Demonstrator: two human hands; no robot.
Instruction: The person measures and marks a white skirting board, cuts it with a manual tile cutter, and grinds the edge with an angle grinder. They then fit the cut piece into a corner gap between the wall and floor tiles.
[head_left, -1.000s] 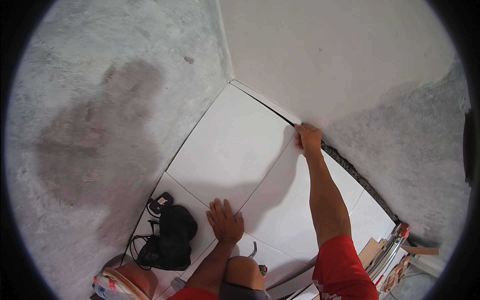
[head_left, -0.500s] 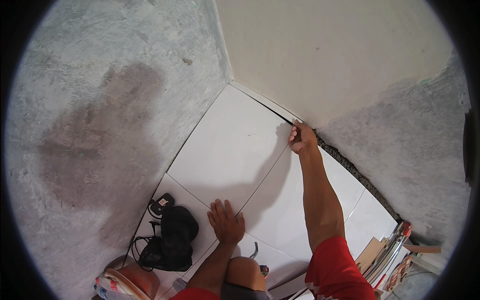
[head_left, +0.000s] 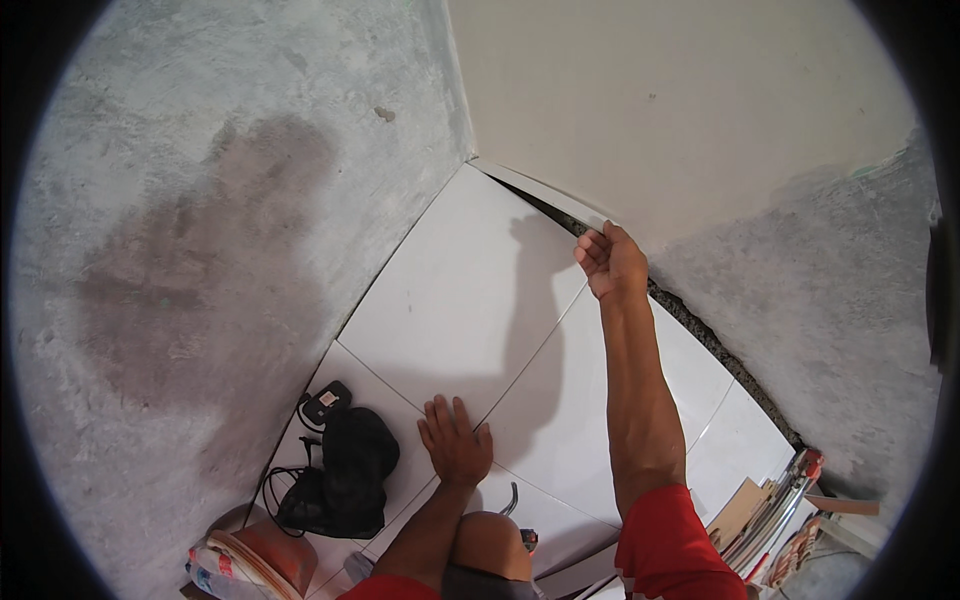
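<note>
A narrow white tile strip [head_left: 538, 189] lies along the foot of the far wall, one end at the room's corner. My right hand [head_left: 612, 262] pinches its nearer end, which is raised, and a dark gap shows between the strip and the floor tiles. My left hand [head_left: 456, 447] rests flat on the large white floor tiles [head_left: 440, 290], fingers spread, close to where the joints meet. Past my right hand, the rough open gap [head_left: 712, 338] continues along the wall's base.
On the left lie a black cloth bag [head_left: 355, 465] with cables and a small black device [head_left: 327, 401]. An orange bucket [head_left: 275, 550] stands at lower left. Cut strips and long tools [head_left: 765, 515] are piled at lower right. A curved metal piece [head_left: 512, 498] sits by my knee.
My right hand has lifted the near end of the tile strip up and away from the floor, widening the dark gap below. My left hand stays put on the tiles.
</note>
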